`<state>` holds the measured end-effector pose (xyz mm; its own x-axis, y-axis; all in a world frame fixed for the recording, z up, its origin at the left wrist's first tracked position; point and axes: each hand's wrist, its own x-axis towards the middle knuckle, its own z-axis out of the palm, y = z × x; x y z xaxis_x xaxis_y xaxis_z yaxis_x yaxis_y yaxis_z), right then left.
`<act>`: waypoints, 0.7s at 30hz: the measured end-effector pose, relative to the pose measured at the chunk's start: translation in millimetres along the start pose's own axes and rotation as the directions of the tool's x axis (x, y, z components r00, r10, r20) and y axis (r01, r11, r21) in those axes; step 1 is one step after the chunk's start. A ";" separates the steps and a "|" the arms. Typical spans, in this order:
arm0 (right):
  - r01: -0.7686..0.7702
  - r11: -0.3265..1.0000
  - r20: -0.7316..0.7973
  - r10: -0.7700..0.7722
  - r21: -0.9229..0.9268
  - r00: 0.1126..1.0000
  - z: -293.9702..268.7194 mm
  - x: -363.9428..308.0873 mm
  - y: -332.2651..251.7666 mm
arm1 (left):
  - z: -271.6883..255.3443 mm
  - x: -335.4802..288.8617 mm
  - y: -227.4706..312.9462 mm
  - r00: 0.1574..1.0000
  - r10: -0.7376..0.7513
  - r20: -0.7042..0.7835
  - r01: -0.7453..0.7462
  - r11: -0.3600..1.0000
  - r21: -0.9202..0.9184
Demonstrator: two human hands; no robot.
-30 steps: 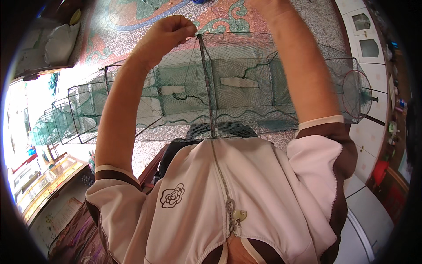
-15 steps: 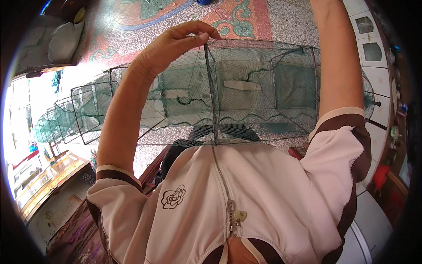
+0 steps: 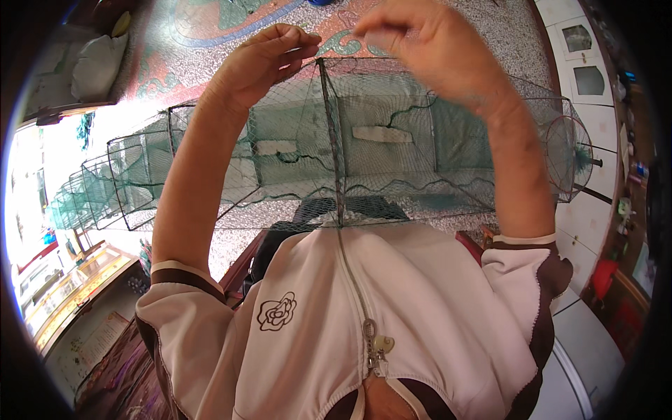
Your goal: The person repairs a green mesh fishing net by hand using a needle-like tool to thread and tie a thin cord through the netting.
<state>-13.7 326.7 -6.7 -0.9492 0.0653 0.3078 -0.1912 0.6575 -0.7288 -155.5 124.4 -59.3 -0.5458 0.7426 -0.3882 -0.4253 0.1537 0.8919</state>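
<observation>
A long cage-like net trap (image 3: 381, 162) of green mesh on dark wire frames stretches across in front of me, close to my lap. At the top corner of its middle wire frame (image 3: 330, 126) is my left hand (image 3: 253, 64), thumb and fingers drawn together just above the mesh edge. My right hand (image 3: 444, 54), slightly blurred, hovers over the trap's far edge to the right of that corner. Its fingers are curled into a pinch. What either hand pinches, if anything, is too fine to see. My right forearm covers part of the trap's right end.
Beyond the trap lies a speckled floor (image 3: 483, 31) with a coloured pattern. White cabinets (image 3: 586, 77) line the right side. A glass-topped case (image 3: 77, 287) stands at the lower left, and a pale bag (image 3: 100, 66) rests at the upper left.
My right hand has come into view from beyond the top edge, moving back toward the left hand. The left hand has shifted slightly up and left, and the trap slightly left.
</observation>
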 end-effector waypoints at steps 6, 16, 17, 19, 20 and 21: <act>-0.110 0.976 0.019 0.116 -0.189 0.993 30.3 -33.6 -8.8 | -7.4 10.3 -4.2 0.997 0.008 0.079 -0.005 0.999 -0.038; -0.256 0.964 -0.056 0.253 -0.064 0.966 52.4 -37.8 -9.8 | -14.5 7.7 -6.0 0.994 -0.002 0.113 0.002 1.000 0.006; -0.267 0.962 -0.082 0.262 -0.054 0.962 56.6 -38.0 -8.6 | -13.2 8.8 -4.5 0.990 -0.007 0.140 0.007 1.000 0.005; -0.266 0.964 -0.123 0.262 -0.022 0.957 63.3 -35.6 -6.7 | -5.2 6.6 -1.4 0.997 -0.039 0.063 0.034 0.996 0.082; -0.257 0.966 -0.137 0.255 0.003 0.957 66.9 -33.5 -4.7 | 0.2 4.2 0.4 0.998 -0.055 0.021 0.052 0.991 0.119; -0.248 0.968 -0.152 0.249 0.027 0.957 70.7 -31.5 -3.7 | 4.2 2.4 2.0 0.997 -0.081 0.001 0.080 0.987 0.140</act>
<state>-0.8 269.2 -57.0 -0.9176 0.3402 0.2059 0.0434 0.6004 -0.7986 -154.7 129.2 -57.5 -0.5090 0.7284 -0.4587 -0.3624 0.3020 0.8817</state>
